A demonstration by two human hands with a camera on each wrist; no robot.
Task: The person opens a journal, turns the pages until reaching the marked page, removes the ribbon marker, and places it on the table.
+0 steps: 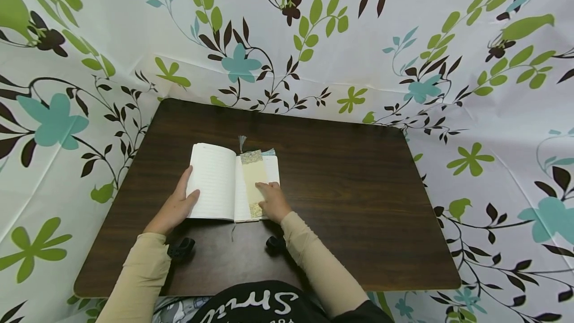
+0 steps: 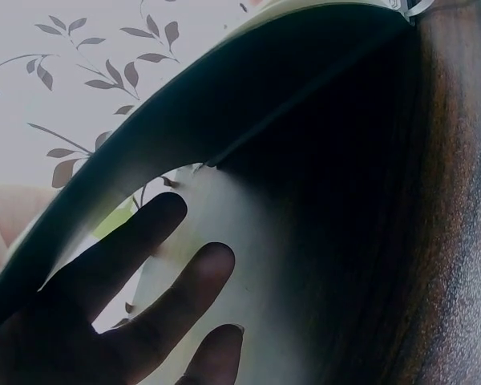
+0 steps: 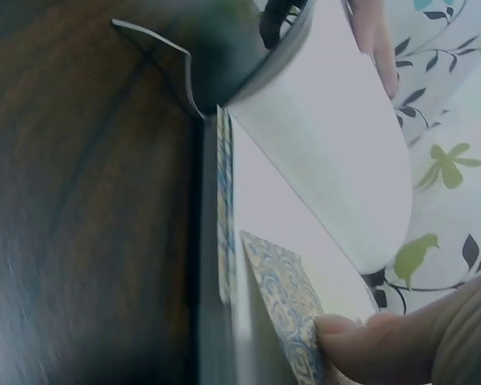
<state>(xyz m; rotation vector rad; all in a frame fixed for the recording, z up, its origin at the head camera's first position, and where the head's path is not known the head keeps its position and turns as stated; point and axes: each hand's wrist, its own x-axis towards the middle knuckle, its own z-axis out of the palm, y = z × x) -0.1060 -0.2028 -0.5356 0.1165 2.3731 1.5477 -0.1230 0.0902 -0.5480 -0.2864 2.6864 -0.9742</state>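
An open notebook (image 1: 212, 181) with lined white pages lies on the dark wooden table. My left hand (image 1: 174, 207) grips its left side, thumb over the page; the left wrist view shows the fingers (image 2: 164, 297) spread beneath the dark cover. On the right page lies a long cream bookmark (image 1: 252, 173) with patterned ends. My right hand (image 1: 274, 202) holds the bookmark near its lower part. In the right wrist view, the thumb (image 3: 377, 341) presses the bookmark's patterned end (image 3: 279, 277), which tilts up off the page. The other right fingertips are mostly hidden there.
A grey tassel (image 1: 242, 142) and a light blue piece (image 1: 269, 152) stick out past the notebook's top edge. A thin ribbon (image 1: 233, 233) hangs from its lower edge. The brown table (image 1: 350, 198) extends to the right, and a leaf-patterned cloth (image 1: 314, 83) rises behind it.
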